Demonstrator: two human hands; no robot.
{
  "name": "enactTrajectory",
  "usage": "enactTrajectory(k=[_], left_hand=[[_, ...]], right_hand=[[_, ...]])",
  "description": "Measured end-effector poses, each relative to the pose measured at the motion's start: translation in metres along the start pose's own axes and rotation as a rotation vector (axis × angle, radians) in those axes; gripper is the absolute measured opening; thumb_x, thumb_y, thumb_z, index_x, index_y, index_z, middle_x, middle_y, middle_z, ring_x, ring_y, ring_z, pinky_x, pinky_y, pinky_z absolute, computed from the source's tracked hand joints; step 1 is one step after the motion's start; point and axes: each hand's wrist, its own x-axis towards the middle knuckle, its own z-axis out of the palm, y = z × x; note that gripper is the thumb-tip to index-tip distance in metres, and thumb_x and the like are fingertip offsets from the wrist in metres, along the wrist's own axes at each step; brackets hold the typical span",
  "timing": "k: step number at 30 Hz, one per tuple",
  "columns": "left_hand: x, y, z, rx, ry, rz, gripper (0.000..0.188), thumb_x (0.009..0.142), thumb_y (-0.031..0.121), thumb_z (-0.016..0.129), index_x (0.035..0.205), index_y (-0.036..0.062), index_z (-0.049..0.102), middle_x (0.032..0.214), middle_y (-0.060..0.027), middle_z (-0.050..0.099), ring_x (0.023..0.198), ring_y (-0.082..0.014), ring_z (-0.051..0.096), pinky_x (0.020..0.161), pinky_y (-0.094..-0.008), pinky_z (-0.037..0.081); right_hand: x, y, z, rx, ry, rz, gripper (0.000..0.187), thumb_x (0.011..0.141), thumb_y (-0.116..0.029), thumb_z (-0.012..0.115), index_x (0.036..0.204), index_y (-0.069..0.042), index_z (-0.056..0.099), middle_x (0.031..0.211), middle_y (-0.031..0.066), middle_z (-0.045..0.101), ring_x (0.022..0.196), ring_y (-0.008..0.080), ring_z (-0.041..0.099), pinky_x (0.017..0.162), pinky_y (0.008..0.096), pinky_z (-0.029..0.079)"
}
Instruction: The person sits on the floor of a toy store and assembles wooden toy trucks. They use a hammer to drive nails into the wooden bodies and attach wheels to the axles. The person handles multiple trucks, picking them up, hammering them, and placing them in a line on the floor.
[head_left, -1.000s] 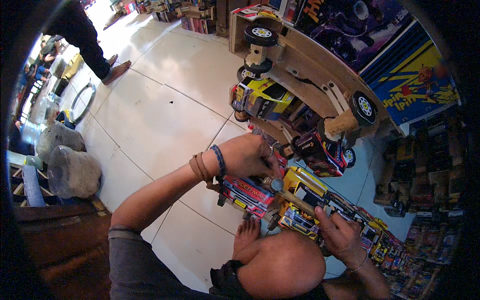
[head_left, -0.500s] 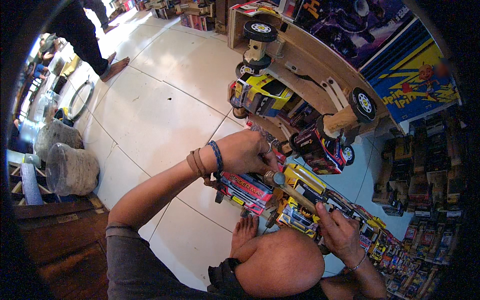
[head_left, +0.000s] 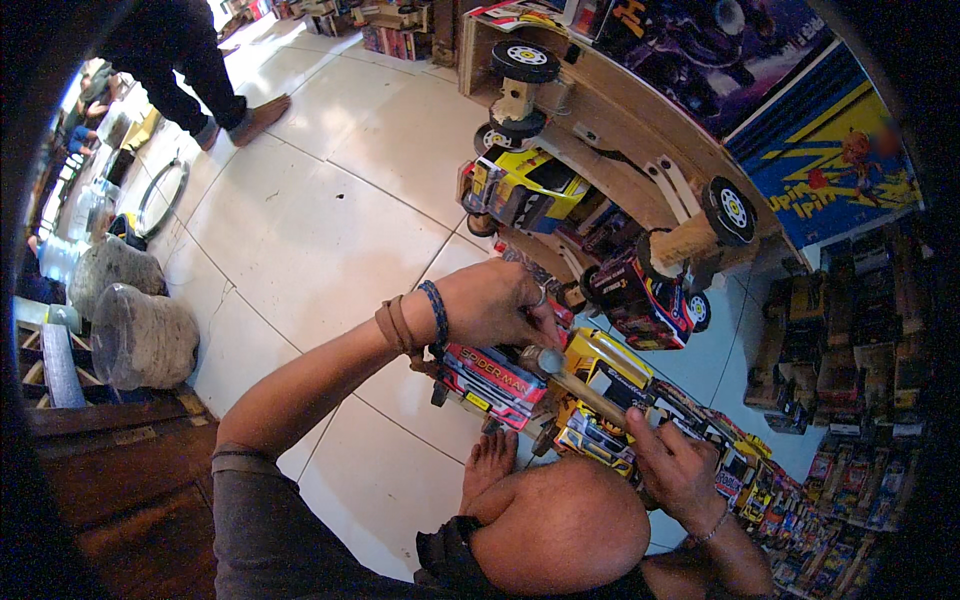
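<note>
My right hand (head_left: 680, 465) grips the wooden handle of a hammer (head_left: 590, 392), with the thumb along the handle. The hammer's metal head is close below the fingertips of my left hand (head_left: 495, 305). Those fingers are pinched together over the end of a red toy truck (head_left: 492, 382); whatever they hold is hidden. Just right of the hammer stands a yellow toy truck (head_left: 608, 362). Behind it, a red and black toy truck (head_left: 640, 300) with black wheels lies tilted. My bent knee (head_left: 560, 525) is in front, beside my bare foot.
A large wooden toy vehicle (head_left: 620, 165) with black wheels lies on its side at back right. Rows of small toy trucks (head_left: 830, 500) fill the right. Plastic containers (head_left: 145, 338) stand at left on the tiled floor (head_left: 300, 200). Another person's bare foot (head_left: 258, 118) is at back left.
The hammer head has shifted slightly left and down, toward the red truck. My left hand stays nearly in place. The other person at back left has stepped to the right.
</note>
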Motion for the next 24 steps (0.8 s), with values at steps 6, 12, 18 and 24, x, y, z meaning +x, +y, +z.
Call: enactTrajectory(k=[6, 12, 18, 24], left_hand=[[-0.001, 0.0007, -0.0005, -0.012, -0.004, 0.0, 0.018, 0.083, 0.015, 0.072, 0.099, 0.0204, 0.08, 0.086, -0.0016, 0.076, 0.072, -0.0132, 0.07, 0.068, -0.0284, 0.054], [-0.001, 0.002, -0.0007, 0.016, 0.005, -0.029, 0.02, 0.083, 0.016, 0.072, 0.1, 0.021, 0.08, 0.086, -0.002, 0.076, 0.071, -0.0137, 0.069, 0.068, -0.0289, 0.055], [-0.0004, 0.0006, -0.0009, 0.033, 0.008, -0.001, 0.02, 0.083, 0.016, 0.072, 0.1, 0.0214, 0.08, 0.085, -0.0031, 0.075, 0.07, -0.0143, 0.069, 0.067, -0.03, 0.055], [-0.0015, 0.0065, -0.0025, 0.011, -0.001, -0.018, 0.015, 0.085, 0.02, 0.072, 0.099, 0.0208, 0.08, 0.082, -0.0035, 0.075, 0.069, -0.0147, 0.069, 0.066, -0.0318, 0.055]], right_hand=[[-0.0013, -0.0044, -0.0056, -0.111, -0.071, -0.013, 0.065, 0.078, -0.011, 0.069, 0.142, -0.02, 0.056, 0.069, 0.0005, 0.044, 0.048, 0.0135, 0.053, 0.041, 0.0304, 0.046], [-0.0017, -0.0061, -0.0009, -0.004, 0.103, 0.023, 0.065, 0.078, -0.011, 0.07, 0.141, -0.019, 0.057, 0.07, 0.0013, 0.044, 0.048, 0.0134, 0.052, 0.041, 0.0309, 0.046], [-0.0038, -0.0067, -0.0023, -0.038, -0.036, 0.018, 0.064, 0.077, -0.01, 0.07, 0.14, -0.017, 0.057, 0.07, 0.0006, 0.045, 0.047, 0.013, 0.052, 0.041, 0.0303, 0.046], [-0.0037, -0.0056, -0.0039, -0.062, 0.014, -0.013, 0.065, 0.077, -0.01, 0.072, 0.14, -0.014, 0.057, 0.071, 0.0004, 0.049, 0.048, 0.0138, 0.052, 0.042, 0.0294, 0.046]])
